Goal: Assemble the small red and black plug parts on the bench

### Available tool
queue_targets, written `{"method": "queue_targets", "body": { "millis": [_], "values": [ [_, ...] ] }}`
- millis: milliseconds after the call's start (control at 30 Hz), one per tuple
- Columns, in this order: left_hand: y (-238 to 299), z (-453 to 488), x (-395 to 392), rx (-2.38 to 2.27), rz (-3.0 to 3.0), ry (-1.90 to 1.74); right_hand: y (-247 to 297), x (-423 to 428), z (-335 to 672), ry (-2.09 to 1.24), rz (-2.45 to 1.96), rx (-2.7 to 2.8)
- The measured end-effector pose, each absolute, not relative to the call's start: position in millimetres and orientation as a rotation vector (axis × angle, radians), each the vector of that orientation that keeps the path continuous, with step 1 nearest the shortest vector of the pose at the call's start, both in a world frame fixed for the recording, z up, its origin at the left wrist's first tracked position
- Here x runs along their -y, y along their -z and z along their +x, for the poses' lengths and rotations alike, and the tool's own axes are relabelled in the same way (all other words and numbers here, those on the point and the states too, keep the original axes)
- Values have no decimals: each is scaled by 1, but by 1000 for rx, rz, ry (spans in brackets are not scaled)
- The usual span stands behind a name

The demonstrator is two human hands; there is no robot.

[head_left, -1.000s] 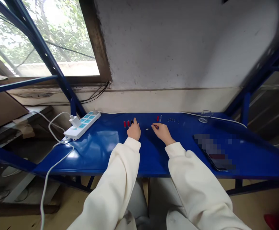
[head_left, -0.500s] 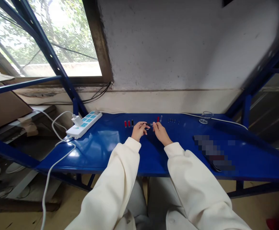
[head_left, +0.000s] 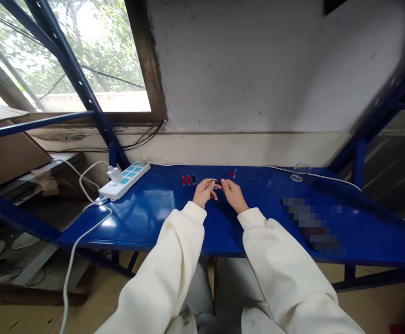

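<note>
My left hand (head_left: 204, 192) and my right hand (head_left: 233, 194) meet just above the blue shelf (head_left: 160, 218), fingertips pinched together on a small dark piece (head_left: 218, 182) held between them. Its exact shape is too small to make out. Behind the left hand stand small red and black cylinders (head_left: 188, 179) in a short row. A red piece and a clear piece (head_left: 232, 174) stand behind the right hand, with a row of tiny dark bits (head_left: 252, 176) further right.
A white power strip (head_left: 126, 180) with a plugged charger and white cable lies at the shelf's left end. A small glass beaker (head_left: 298, 172) stands at the back right. A flat dark device (head_left: 310, 222) lies on the right. Blue rack struts cross the window.
My left hand left the row of red and black pieces and moved right. My right hand moved left, and the two hands now pinch one small piece between them.
</note>
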State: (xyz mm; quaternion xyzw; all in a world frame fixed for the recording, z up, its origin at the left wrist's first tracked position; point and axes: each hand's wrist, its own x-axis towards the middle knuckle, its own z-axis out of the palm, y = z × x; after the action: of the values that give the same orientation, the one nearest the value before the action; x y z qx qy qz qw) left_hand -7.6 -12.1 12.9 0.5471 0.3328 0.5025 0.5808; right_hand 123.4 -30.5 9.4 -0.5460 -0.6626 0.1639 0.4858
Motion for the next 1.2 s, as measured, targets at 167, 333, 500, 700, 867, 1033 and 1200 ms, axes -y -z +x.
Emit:
{"method": "queue_targets", "body": {
  "millis": [167, 333, 500, 700, 867, 1033, 1200],
  "values": [
    [-16, -8, 13, -780, 1243, -1218, -11, 32, 119, -279, -1346, 1634],
    [-18, -9, 13, -767, 1178, -1230, -13, 35, 117, -135, -1336, 1698],
    [-19, -9, 15, -751, 1127, -1224, -16, 38, 119, 10, -1357, 1773],
    [-19, -9, 15, -738, 1096, -1232, -17, 38, 123, 99, -1347, 1844],
    [-20, -9, 16, -765, 1100, -1237, -16, 38, 125, 39, -1303, 1853],
    [-19, -10, 16, -802, 1126, -1261, -16, 38, 126, -38, -1256, 1829],
    [-16, -11, 14, -813, 1137, -1302, -15, 37, 127, -81, -1206, 1822]
  ]
}}
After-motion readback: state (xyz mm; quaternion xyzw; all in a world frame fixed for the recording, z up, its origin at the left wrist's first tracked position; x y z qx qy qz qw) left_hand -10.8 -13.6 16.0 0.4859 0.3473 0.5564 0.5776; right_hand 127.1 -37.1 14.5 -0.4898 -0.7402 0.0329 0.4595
